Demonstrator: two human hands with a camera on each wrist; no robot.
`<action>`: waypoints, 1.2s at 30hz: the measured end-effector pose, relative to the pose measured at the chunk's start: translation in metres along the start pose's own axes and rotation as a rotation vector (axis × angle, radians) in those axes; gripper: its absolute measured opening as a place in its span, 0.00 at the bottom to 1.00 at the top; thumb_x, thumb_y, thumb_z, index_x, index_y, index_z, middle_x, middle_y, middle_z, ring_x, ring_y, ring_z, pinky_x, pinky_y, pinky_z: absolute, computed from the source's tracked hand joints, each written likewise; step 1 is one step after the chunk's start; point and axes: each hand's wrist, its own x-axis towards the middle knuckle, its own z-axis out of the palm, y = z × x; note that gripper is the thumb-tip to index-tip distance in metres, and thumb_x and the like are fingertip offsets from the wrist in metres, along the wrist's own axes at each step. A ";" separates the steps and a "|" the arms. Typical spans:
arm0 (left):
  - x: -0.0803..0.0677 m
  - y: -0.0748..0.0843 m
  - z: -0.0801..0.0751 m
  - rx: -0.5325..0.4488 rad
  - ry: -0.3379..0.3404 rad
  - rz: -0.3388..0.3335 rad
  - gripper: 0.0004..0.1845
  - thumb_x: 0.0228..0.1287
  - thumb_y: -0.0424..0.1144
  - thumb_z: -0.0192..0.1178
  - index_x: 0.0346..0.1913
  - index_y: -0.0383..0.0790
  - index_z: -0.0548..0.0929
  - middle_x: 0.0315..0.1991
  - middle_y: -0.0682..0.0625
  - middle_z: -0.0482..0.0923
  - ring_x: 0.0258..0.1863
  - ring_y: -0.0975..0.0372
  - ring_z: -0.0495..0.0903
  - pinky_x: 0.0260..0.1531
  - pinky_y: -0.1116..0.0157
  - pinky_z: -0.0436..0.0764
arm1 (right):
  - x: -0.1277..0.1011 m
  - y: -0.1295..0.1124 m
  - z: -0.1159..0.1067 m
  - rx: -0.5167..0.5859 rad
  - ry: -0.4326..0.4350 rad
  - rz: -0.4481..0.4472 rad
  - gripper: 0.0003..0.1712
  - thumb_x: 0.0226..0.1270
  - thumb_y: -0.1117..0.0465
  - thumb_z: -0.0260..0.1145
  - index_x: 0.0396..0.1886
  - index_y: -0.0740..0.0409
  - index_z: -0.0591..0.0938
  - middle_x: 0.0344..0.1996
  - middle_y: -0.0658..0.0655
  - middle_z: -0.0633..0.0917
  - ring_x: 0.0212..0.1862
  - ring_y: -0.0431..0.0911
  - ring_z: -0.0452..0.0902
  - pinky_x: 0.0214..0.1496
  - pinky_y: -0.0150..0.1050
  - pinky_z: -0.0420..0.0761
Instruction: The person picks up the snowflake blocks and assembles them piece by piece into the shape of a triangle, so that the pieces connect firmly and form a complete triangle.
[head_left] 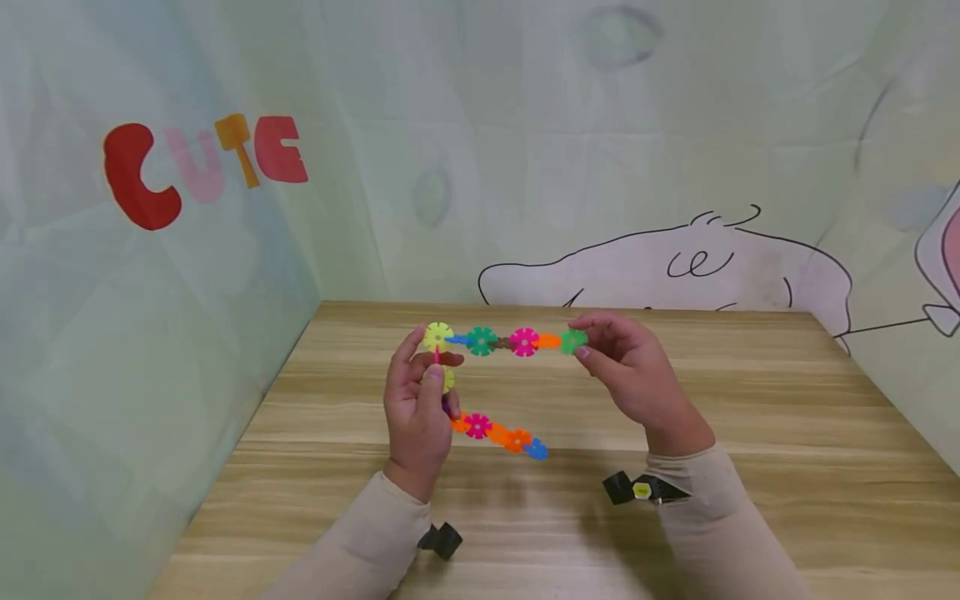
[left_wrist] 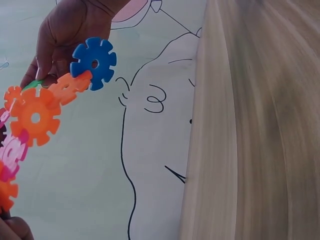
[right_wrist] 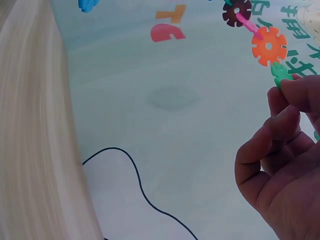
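A chain of snowflake-shaped plastic discs (head_left: 501,341) is held up above the wooden table (head_left: 750,433). My left hand (head_left: 420,400) grips the chain's left bend near a yellow disc (head_left: 438,337). Below that hand a second run of pink, orange and blue discs (head_left: 498,435) trails to the right. My right hand (head_left: 626,371) pinches the green end disc (head_left: 573,341) between thumb and fingers. In the left wrist view an orange disc (left_wrist: 34,118) and the blue end disc (left_wrist: 94,61) hang close to the camera. In the right wrist view the fingers (right_wrist: 287,107) pinch the green disc (right_wrist: 281,74) below an orange one (right_wrist: 269,46).
The table is enclosed by pale fabric walls: a left wall (head_left: 150,333) with red "CUTE" lettering (head_left: 202,167) and a back wall (head_left: 637,208) with a line-drawn cartoon figure. Small black wrist-camera mounts (head_left: 442,540) sit under both sleeves.
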 end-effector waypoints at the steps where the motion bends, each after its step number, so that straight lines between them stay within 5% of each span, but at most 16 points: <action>1: 0.000 0.000 0.000 -0.003 -0.002 0.001 0.25 0.80 0.27 0.45 0.76 0.40 0.70 0.46 0.53 0.85 0.37 0.66 0.83 0.20 0.75 0.76 | 0.000 0.000 0.000 -0.004 0.004 -0.012 0.15 0.72 0.77 0.63 0.57 0.69 0.80 0.31 0.51 0.80 0.30 0.43 0.73 0.30 0.31 0.77; 11: 0.000 0.001 0.000 -0.002 0.000 -0.012 0.25 0.81 0.29 0.46 0.75 0.44 0.71 0.47 0.55 0.85 0.40 0.65 0.84 0.21 0.75 0.76 | -0.001 -0.001 -0.003 -0.006 -0.014 -0.109 0.14 0.71 0.80 0.60 0.53 0.73 0.83 0.37 0.47 0.83 0.31 0.43 0.74 0.32 0.30 0.80; 28: 0.000 0.002 -0.002 0.012 -0.016 0.001 0.26 0.80 0.26 0.44 0.75 0.42 0.71 0.47 0.54 0.85 0.23 0.65 0.76 0.20 0.75 0.76 | -0.002 -0.003 -0.002 0.012 -0.022 -0.083 0.16 0.72 0.79 0.60 0.56 0.70 0.84 0.35 0.49 0.82 0.31 0.44 0.75 0.32 0.30 0.79; 36: 0.000 0.002 -0.002 -0.006 -0.023 0.016 0.26 0.79 0.26 0.44 0.76 0.38 0.69 0.47 0.54 0.85 0.28 0.66 0.80 0.20 0.75 0.76 | -0.003 -0.006 0.007 0.028 0.033 -0.073 0.14 0.71 0.79 0.62 0.54 0.75 0.82 0.34 0.50 0.83 0.32 0.42 0.77 0.34 0.31 0.82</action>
